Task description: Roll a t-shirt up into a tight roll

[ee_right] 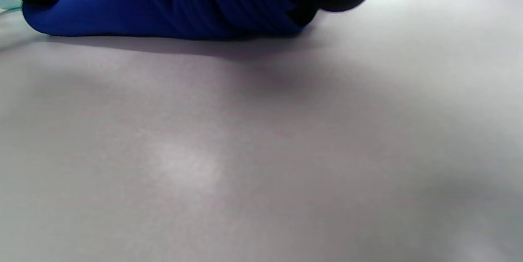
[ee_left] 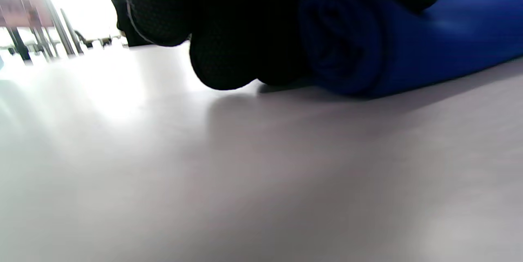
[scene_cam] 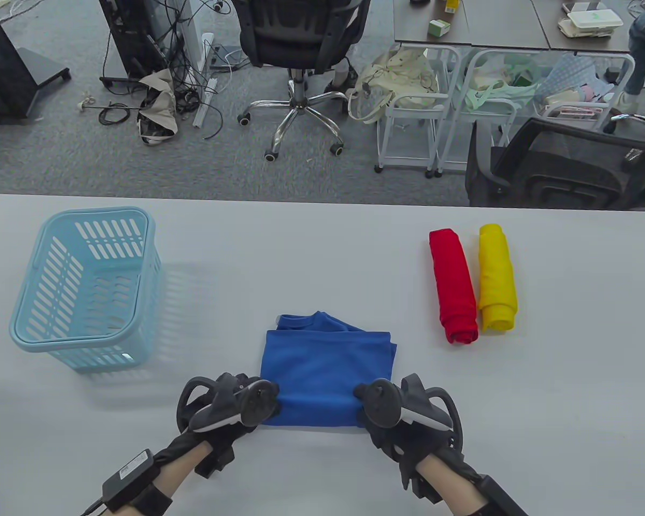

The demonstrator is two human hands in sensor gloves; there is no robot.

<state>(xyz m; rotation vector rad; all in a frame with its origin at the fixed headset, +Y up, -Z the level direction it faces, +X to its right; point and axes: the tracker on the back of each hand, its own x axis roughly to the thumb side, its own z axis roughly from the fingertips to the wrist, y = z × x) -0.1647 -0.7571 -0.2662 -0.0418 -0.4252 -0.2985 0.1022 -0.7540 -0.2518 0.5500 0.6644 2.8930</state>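
Gripping blue t-shirt [scene_cam: 325,371] roll's near ends — left hand [scene_cam: 231,408] | right hand [scene_cam: 403,411] — both grips curled, knuckles low on table [scene_cam: 322,242]

No legible text in any view

The small black box strapped to the left forearm [scene_cam: 130,473] carries a pale label, but its print is too small to read; the green-and-white carton [scene_cam: 438,27] and the stacked white containers [scene_cam: 591,22] on the far dark tables show markings that stay blurred; both wrist views show only plain blue cloth, black glove fabric and bare grey tabletop, with no lettering
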